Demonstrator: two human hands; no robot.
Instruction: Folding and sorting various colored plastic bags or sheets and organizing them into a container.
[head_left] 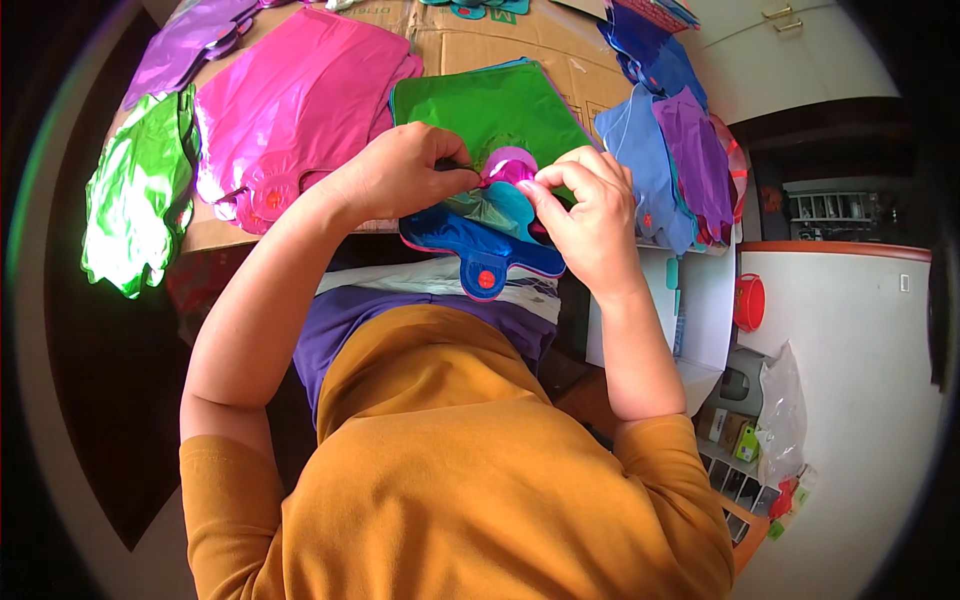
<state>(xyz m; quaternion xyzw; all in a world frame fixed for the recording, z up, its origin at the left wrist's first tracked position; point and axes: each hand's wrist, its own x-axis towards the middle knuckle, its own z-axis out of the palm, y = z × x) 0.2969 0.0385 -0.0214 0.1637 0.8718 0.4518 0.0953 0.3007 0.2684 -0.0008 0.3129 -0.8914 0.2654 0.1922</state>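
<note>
My left hand (425,175) and my right hand (590,205) meet over a small stack of flat foil balloons at the table's near edge. Each hand pinches one side of a shiny magenta foil balloon (511,162), whose rounded tab rises between the fingertips. Under it lie a teal foil piece (505,205) and a dark blue foil balloon (440,232). The blue one's rounded tail, with a red dot, hangs over the edge towards my lap. Just beyond my fingers a green foil balloon (490,105) lies flat. My fingertips partly hide the gripped edges.
Cardboard (470,45) covers the table. Pink foil balloons (300,95) and shiny light green ones (140,190) lie on the left, with purple ones (180,50) behind. Blue (640,150) and purple foil (695,150) hang at the right edge. A red basket (748,302) is further right.
</note>
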